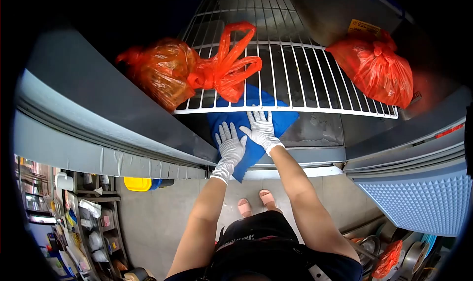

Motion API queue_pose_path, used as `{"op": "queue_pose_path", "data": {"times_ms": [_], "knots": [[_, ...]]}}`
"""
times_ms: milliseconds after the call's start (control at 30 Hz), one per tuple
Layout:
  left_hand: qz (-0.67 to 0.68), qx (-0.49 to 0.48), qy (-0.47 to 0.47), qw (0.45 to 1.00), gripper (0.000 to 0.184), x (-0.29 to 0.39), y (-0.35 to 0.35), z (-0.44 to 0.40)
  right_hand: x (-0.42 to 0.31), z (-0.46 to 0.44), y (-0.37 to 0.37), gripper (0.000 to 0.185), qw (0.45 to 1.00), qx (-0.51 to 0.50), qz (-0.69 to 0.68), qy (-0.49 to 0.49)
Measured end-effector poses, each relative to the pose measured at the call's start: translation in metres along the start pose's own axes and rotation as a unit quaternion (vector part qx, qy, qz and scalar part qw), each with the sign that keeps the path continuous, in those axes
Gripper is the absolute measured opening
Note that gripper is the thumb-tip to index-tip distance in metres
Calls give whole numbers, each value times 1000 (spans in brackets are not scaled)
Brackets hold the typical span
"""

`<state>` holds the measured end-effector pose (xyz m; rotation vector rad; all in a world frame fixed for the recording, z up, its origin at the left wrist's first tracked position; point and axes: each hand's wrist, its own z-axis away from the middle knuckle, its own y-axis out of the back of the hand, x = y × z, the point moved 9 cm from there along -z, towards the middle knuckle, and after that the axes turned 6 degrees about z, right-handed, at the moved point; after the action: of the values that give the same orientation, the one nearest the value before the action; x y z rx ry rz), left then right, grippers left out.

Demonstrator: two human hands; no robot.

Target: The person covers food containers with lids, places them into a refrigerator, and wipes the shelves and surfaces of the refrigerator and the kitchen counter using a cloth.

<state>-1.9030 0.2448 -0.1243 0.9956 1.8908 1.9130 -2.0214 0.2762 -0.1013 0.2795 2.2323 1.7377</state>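
Both hands wear white gloves and press flat on a blue cloth (253, 155), which lies on the metal floor (315, 130) of a cabinet like a fridge. My left hand (229, 145) rests on the cloth's left part, fingers spread and pointing inward. Beside it, my right hand (261, 129) lies open, its fingertips reaching the front bar of the white wire shelf (288, 108). Part of the cloth runs back beneath that shelf, seen through the wires. One cloth corner hangs over the front sill (295, 172).
On the shelf sit a knotted orange-red plastic bag (167, 74) at left and another red bag (377, 69) at right. The cabinet's side walls flank my arms. A blue textured panel (419, 202) stands at right, a cluttered rack (98, 217) at left, a yellow object (138, 184) on the floor.
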Motion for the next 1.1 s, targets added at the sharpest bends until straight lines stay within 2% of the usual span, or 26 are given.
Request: {"op": "queue_pose_path", "data": {"times_ms": [100, 167, 233, 267, 300, 367, 400, 467, 533, 567, 633, 700, 733, 767, 800, 833, 867, 900, 1000, 1100], "knots": [[41, 12, 12, 999, 71, 5, 22, 1, 4, -2, 2, 77, 998, -60, -34, -6], [56, 99, -16, 993, 45, 11, 42, 3, 14, -1, 15, 72, 999, -36, 3, -32], [54, 68, -17, 996, 31, 14, 40, -5, 25, 0, 17, 68, 995, -52, 28, -84], [47, 80, -26, 995, 21, 17, 41, -10, 22, 0, 24, 60, 996, 4, 47, -71], [42, 64, -27, 997, 19, 20, 39, -15, 21, -3, 26, 49, 997, 32, 13, -62], [44, 81, -47, 995, 20, 21, 34, -29, 22, -9, 19, 36, 999, 4, -9, -50], [53, 85, -52, 994, 20, 22, 31, -37, 25, -11, 20, 26, 998, 21, -47, -44], [66, 92, -59, 992, 21, 25, 34, -48, 40, -11, 20, 23, 989, 17, -126, -79], [89, 132, -110, 981, 20, 38, 46, -54, 60, -5, 27, 16, 972, 27, -187, -139], [101, 151, -135, 974, 19, 49, 60, -54, 68, -5, 43, 12, 965, 57, -223, -127], [118, 129, -203, 963, 20, 79, 72, -55, 85, 8, 85, 7, 963, 143, -196, -118], [160, 75, -245, 953, 22, 108, 65, -56, 99, 30, 134, 6, 962, 184, -159, -122], [158, 55, -309, 936, 23, 129, 67, -47, 110, 41, 143, 5, 965, 196, -117, -126], [137, -29, -341, 930, 27, 139, 43, -42, 120, 52, 150, 8, 978, 129, -79, -146], [103, -54, -378, 918, 31, 143, 26, -31, 135, 66, 140, 14, 982, 136, -36, -124], [69, -77, -414, 904, 35, 145, 5, -20, 146, 79, 125, 17, 988, 98, -6, -123], [74, -92, -398, 910, 36, 140, -13, -21, 155, 95, 105, 17, 991, 42, 32, -123], [65, -84, -407, 907, 36, 140, -12, -20, 163, 107, 86, 17, 990, -13, 69, -123], [52, -75, -419, 903, 35, 139, -2, -15, 179, 126, 83, 18, 992, 74, -18, -105], [5, -53, -426, 903, 34, 140, 0, -15, 191, 134, 78, 19, 990, 42, -10, -137]]}}
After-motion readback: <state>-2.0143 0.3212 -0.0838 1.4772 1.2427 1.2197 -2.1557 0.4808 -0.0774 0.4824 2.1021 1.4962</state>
